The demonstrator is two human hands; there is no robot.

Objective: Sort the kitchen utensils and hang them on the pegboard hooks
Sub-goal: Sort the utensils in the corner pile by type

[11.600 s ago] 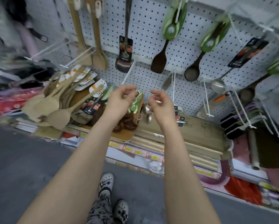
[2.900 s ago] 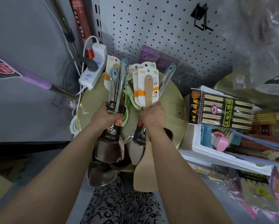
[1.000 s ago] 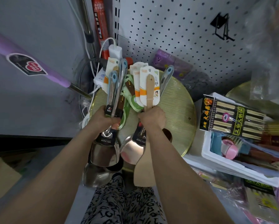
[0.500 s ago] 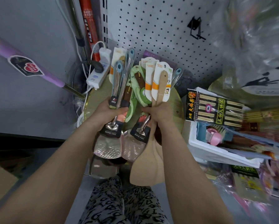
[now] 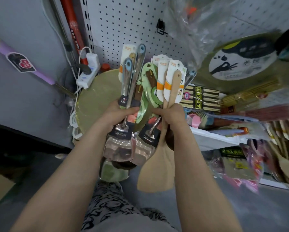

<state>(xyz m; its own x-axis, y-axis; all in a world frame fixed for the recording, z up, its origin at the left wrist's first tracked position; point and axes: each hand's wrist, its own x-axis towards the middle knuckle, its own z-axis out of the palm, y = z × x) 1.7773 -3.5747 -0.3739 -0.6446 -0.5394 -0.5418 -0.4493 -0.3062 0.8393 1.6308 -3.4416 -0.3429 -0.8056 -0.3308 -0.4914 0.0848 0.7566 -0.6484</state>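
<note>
A bunch of steel spatulas (image 5: 119, 148) is gripped in the left hand (image 5: 117, 113). The wooden spatulas (image 5: 155, 173) are clasped in the right hand (image 5: 172, 114). Both bunches are held just below the pegboard (image 5: 123, 22). Nothing is seen hung on it, and its one black hook (image 5: 160, 29) is bare. Sorting is judged unfinished and hanging not begun.

Pegboard (image 5: 123, 22) open leftward; plastic bags (image 5: 199, 27) cover right.

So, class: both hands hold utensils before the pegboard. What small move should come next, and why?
Probably draw the right hand and its wooden spatulas away from the metal spatulas in the left hand. The kinds are fanned together, green-carded utensils between them, so none can yet go singly onto the black hook on the pegboard.
</note>
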